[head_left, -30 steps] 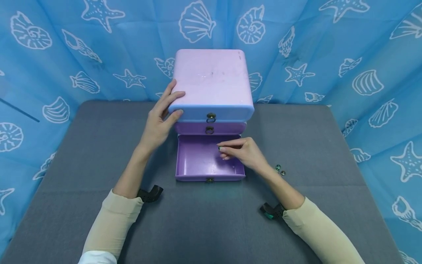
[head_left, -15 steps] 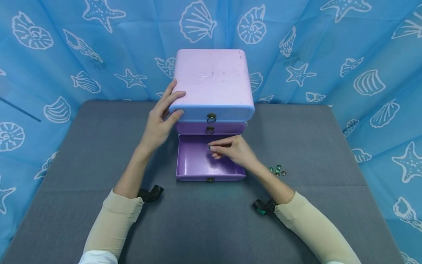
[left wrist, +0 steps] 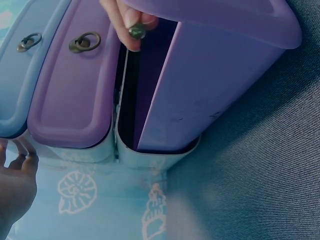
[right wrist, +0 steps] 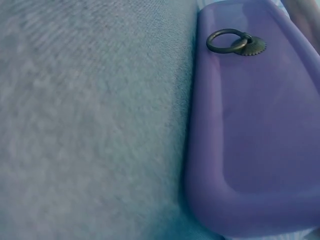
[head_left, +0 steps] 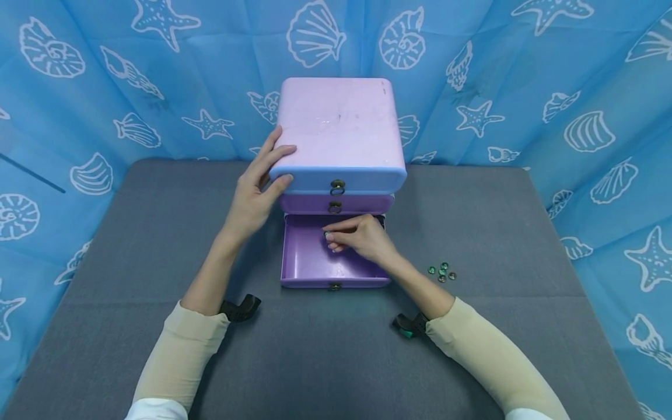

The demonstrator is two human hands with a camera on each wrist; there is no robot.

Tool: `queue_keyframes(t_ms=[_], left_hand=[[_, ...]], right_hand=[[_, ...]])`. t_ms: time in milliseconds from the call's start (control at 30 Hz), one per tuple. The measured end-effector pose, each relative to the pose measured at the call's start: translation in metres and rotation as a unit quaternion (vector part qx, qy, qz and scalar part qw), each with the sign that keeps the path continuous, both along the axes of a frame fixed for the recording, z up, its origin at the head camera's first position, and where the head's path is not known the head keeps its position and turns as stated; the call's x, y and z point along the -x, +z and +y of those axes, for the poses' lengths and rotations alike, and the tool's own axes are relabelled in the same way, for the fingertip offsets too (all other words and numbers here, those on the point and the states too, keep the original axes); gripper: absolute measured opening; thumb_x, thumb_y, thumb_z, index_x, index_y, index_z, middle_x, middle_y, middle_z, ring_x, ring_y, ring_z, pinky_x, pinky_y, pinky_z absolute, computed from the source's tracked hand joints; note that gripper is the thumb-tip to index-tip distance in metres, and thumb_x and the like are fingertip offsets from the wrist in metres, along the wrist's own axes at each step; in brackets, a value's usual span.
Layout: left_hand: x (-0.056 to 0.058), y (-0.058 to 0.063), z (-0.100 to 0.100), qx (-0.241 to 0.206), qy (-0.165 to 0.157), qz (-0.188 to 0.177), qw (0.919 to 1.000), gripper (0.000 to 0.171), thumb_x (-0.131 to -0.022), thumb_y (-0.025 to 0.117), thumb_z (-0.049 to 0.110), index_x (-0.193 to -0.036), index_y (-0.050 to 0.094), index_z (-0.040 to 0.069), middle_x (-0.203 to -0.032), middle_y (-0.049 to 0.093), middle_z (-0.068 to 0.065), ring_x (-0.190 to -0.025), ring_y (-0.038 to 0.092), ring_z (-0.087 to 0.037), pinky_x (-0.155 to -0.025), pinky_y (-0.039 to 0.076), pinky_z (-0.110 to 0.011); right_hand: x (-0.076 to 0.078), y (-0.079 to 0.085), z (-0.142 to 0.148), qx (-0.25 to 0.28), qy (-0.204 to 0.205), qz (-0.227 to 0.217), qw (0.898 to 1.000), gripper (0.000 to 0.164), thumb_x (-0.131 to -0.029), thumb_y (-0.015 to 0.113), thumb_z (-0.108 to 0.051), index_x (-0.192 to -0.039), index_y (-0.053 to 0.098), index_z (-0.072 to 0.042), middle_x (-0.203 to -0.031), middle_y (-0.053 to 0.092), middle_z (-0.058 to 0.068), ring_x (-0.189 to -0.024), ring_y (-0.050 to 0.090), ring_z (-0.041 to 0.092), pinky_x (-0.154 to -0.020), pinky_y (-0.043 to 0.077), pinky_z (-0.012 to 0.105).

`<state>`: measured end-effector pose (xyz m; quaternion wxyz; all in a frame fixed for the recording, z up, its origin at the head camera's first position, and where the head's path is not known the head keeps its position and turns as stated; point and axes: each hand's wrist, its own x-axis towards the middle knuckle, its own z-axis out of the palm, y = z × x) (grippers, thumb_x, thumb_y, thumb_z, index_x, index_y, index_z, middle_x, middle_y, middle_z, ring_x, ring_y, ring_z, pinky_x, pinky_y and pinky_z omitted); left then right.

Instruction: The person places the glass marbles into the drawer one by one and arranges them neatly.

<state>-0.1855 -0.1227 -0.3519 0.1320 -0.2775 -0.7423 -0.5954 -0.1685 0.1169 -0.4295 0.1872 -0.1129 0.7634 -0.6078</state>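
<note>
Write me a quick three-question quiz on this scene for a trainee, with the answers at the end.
1. True or false: the bottom drawer is pulled open.
2. Short answer: which hand pinches a small green piece?
3. Fill in the blank: in the head view, the loose pieces lie on the gray table to the ___ of the open drawer.

Key: 1. True. 2. The right hand. 3. Right.

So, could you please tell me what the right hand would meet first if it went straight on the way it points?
The right hand would probably meet the left side wall of the open drawer first, but its height is hard to judge, so it might pass over.
</note>
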Motion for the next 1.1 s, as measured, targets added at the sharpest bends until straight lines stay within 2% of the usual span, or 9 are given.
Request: queue_keyframes(t_ms=[133, 333, 433, 633, 933, 1100], left_hand=[[0.008, -0.010, -0.002, -0.003, 0.001, 0.005, 1.0000, 0.045, -0.097, 0.058, -0.004, -0.141, 0.053, 0.004, -0.163, 0.024, 0.004, -0.150, 0.020, -0.014, -0.117, 0.031, -0.036], [-0.007, 0.010, 0.002, 0.000, 0.003, -0.011, 0.9999, 0.041, -0.098, 0.056, -0.003, -0.139, 0.051, -0.005, -0.163, 0.022, -0.013, -0.150, 0.019, -0.016, -0.118, 0.030, -0.038], [-0.009, 0.013, 0.002, 0.004, 0.007, -0.012, 0.9999, 0.040, -0.098, 0.056, -0.004, -0.138, 0.051, -0.006, -0.163, 0.022, -0.015, -0.150, 0.020, -0.016, -0.117, 0.030, -0.038], [-0.009, 0.012, 0.002, 0.004, 0.010, -0.018, 0.9998, 0.041, -0.098, 0.055, -0.005, -0.139, 0.051, -0.005, -0.163, 0.022, -0.013, -0.150, 0.019, -0.016, -0.117, 0.030, -0.038], [-0.010, 0.011, 0.003, 0.005, 0.008, -0.017, 0.9998, 0.041, -0.098, 0.055, -0.005, -0.138, 0.051, -0.005, -0.163, 0.022, -0.014, -0.150, 0.019, -0.015, -0.117, 0.030, -0.038], [-0.009, 0.011, 0.003, 0.005, 0.007, -0.015, 0.9999, 0.041, -0.098, 0.055, -0.005, -0.139, 0.051, -0.004, -0.164, 0.021, -0.014, -0.150, 0.019, -0.015, -0.117, 0.031, -0.038]], right_hand=[[0.002, -0.002, -0.001, -0.013, -0.002, -0.008, 1.000, 0.022, -0.091, 0.072, -0.010, -0.111, 0.075, -0.001, -0.087, 0.076, 0.012, -0.076, 0.074, 0.030, -0.073, 0.061, 0.037], [0.004, -0.003, -0.005, -0.044, -0.001, -0.017, 0.999, 0.023, -0.090, 0.074, -0.013, -0.111, 0.076, -0.003, -0.080, 0.076, 0.010, -0.074, 0.074, 0.027, -0.070, 0.061, 0.034], [0.005, -0.004, -0.006, -0.061, -0.004, -0.020, 0.998, 0.023, -0.090, 0.075, -0.015, -0.110, 0.076, -0.004, -0.078, 0.075, 0.009, -0.072, 0.074, 0.024, -0.068, 0.060, 0.033], [0.006, -0.007, -0.009, -0.077, -0.008, -0.042, 0.996, 0.021, -0.090, 0.075, -0.013, -0.109, 0.076, -0.004, -0.079, 0.076, 0.008, -0.070, 0.074, 0.019, -0.067, 0.060, 0.030], [0.006, -0.010, -0.011, -0.063, -0.008, -0.109, 0.992, 0.019, -0.090, 0.072, -0.003, -0.108, 0.075, 0.002, -0.083, 0.075, 0.015, -0.068, 0.073, 0.017, -0.067, 0.060, 0.030], [0.006, -0.008, -0.011, -0.066, -0.014, -0.114, 0.991, 0.019, -0.090, 0.071, -0.002, -0.108, 0.075, 0.002, -0.084, 0.075, 0.016, -0.068, 0.073, 0.017, -0.067, 0.060, 0.030]])
